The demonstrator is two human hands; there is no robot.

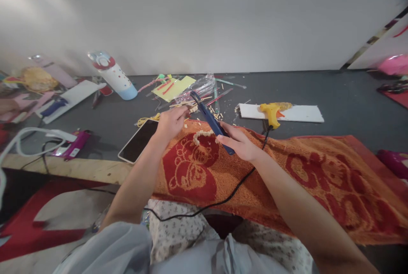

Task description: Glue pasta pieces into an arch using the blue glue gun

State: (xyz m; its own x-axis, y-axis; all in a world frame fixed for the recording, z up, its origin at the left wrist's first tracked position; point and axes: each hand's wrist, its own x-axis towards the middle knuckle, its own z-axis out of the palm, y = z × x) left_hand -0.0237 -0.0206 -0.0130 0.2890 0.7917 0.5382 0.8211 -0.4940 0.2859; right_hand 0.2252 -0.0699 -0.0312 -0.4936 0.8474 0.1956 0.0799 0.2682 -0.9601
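Note:
My right hand (pixel 237 141) is wrapped round a long dark-blue hand tool (pixel 210 118), tilted up and leftward, with a narrow jaw-like end. Its exact kind is unclear. My left hand (pixel 173 123) has its fingers pinched together near the tool's far end; pale thin sticks (pixel 207 98) lie close by, but what the fingers hold is too small to make out. Beneath the tool, a curved row of small pale pieces (pixel 197 136) rests on an orange and red towel (pixel 255 184). Several cut bits (pixel 217 115) are scattered behind it.
A yellow glue gun (pixel 270 111) sits on a white strip (pixel 306 113) at right, its black cable crossing the towel. To the left are a phone (pixel 137 144), a spotted bottle (pixel 116 79) and a purple power strip (pixel 75 144). Yellow paper (pixel 177 88) lies near the wall.

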